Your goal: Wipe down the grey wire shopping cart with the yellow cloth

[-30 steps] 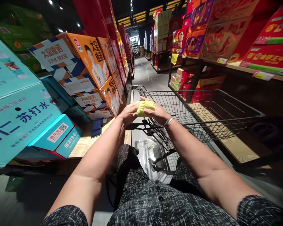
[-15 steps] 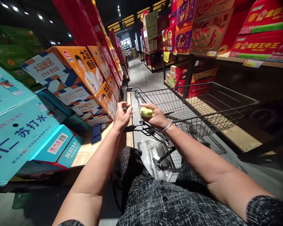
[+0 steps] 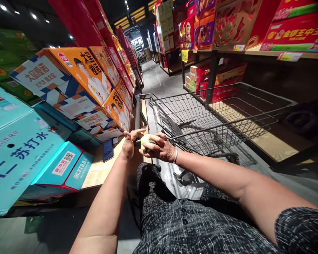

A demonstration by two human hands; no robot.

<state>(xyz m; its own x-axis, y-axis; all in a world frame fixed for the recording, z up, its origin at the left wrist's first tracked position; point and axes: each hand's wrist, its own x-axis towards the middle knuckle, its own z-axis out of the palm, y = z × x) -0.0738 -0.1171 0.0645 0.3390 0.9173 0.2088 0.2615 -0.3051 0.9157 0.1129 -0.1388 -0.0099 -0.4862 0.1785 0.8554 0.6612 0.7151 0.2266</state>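
Note:
My right hand (image 3: 160, 146) is wrapped round a small pale yellow bunched cloth (image 3: 146, 141), its fingers covering much of it. Close beside it on the left, my left hand (image 3: 131, 143) holds nothing, with fingers apart and the thumb up. Both hands are near the handle end of a black wire shopping cart (image 3: 139, 114). Part of that handle is hidden behind my hands. The cart's basket (image 3: 228, 118) stretches away to the right.
Orange drink cartons (image 3: 87, 77) and turquoise boxes (image 3: 18, 155) are stacked on the left. A dark phone-like object (image 3: 108, 150) lies on the wooden shelf (image 3: 95, 169). Shelves with red boxes (image 3: 296, 33) line the right, and the aisle floor (image 3: 159, 77) runs ahead.
My right hand has moved left and down with the cloth and turned palm-down, coming close to my left hand. My left hand has dropped slightly and spread its fingers. The view has shifted a little.

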